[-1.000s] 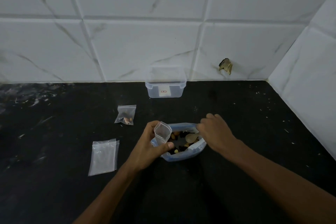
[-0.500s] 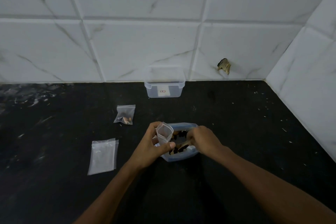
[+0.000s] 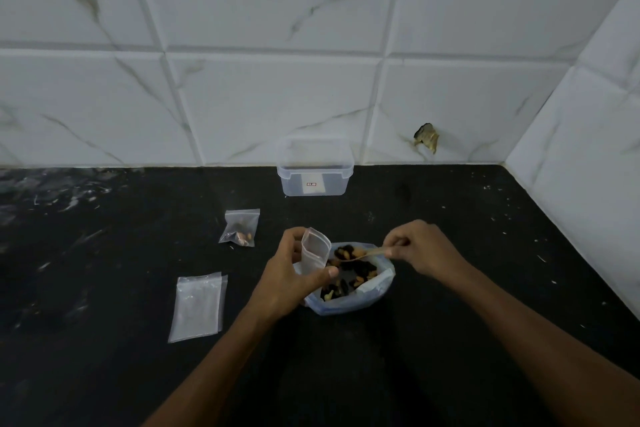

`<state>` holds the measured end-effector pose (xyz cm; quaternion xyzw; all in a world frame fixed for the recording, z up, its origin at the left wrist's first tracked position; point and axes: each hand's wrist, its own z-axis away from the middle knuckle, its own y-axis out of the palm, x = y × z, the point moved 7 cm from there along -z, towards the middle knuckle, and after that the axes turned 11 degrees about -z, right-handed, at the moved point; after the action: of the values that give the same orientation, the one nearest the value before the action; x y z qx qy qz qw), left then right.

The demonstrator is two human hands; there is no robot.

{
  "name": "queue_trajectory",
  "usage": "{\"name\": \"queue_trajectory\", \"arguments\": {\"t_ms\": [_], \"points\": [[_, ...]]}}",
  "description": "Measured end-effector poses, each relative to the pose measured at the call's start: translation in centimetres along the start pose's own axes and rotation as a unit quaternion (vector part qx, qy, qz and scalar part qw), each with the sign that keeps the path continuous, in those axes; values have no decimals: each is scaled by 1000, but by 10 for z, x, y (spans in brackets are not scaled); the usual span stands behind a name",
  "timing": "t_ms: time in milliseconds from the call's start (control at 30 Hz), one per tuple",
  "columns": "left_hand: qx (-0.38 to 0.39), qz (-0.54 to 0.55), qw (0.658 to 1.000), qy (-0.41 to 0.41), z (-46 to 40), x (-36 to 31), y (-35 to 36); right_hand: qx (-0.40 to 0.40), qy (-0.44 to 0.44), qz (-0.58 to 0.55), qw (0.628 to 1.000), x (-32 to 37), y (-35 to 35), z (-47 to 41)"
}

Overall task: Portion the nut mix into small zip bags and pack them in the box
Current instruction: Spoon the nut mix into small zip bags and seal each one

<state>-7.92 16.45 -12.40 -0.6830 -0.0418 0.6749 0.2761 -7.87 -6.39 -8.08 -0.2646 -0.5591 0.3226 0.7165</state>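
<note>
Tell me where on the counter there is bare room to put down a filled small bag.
The widest bare patch is right of the nut mix bag, toward the side wall. There is also room between the clear box and the hands. The left is busier: a filled zip bag and a stack of empty zip bags, with a narrow gap between them.

The black speckled surface point(image 3: 450, 253) carries a clear lidded box point(image 3: 314, 170), a filled zip bag point(image 3: 240, 227), flat empty zip bags point(image 3: 198, 307) and the open nut-mix bag point(image 3: 349, 295).
</note>
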Motion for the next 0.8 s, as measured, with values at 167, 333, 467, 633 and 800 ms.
{"name": "queue_trajectory", "arguments": {"t_ms": [167,333,467,633,800], "points": [[-68,-31,997,-17,-6,-13,-3,-45,-26,-28,998,37,-40,13],[-84,-90,992,-19,-18,-17,4,-77,-66,0,995,70,-48,24],[-93,-81,992,-20,-21,-24,8,-102,-136,133,976,95,-34,34],[-100,-23,995,-18,-20,-30,9,-165,-327,299,881,118,-2,54],[-90,9,996,-6,-20,-28,8,-166,-387,349,837,124,15,65]]}}
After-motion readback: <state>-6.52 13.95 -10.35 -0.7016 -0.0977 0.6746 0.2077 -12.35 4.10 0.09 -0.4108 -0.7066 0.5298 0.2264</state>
